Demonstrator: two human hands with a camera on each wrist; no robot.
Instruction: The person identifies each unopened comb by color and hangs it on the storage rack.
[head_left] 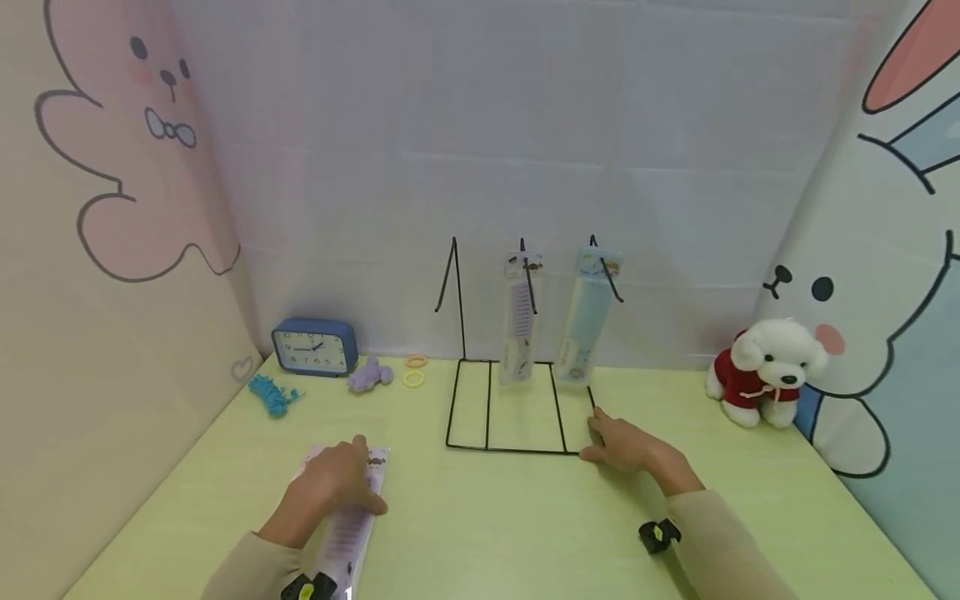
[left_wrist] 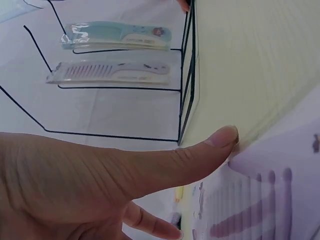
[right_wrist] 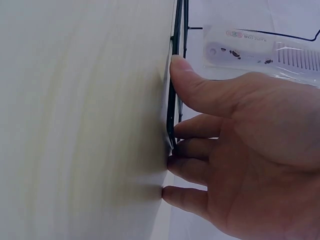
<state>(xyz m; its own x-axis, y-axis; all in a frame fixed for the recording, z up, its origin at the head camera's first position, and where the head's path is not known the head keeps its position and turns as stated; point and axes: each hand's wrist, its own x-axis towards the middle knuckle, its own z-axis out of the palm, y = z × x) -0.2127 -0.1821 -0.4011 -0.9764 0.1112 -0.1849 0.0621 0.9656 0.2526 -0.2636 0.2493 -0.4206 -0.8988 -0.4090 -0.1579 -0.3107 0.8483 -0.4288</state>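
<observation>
My left hand [head_left: 333, 483] lies over a packaged purple comb [head_left: 347, 542] on the table, thumb out across its right edge. The thumb and one finger look extended and spread apart in the left wrist view; the other fingers are hidden. At the black wire rack [head_left: 517, 451], my right hand [head_left: 622, 442] holds the front right corner of the base, thumb on one side of the wire and fingertips by the tabletop. From the rack's middle hook hangs another purple comb in clear packaging [head_left: 521, 321]. A packaged light-blue comb [head_left: 588, 317] hangs on the right hook. The left hook holds nothing.
Along the back left stand a blue clock [head_left: 315, 347], a small purple plush toy [head_left: 369, 375], two hair ties [head_left: 414, 379] and a bundle of blue cord [head_left: 272, 395]. A white toy dog [head_left: 776, 367] in red sits at the back right. Printed cloth walls enclose the table.
</observation>
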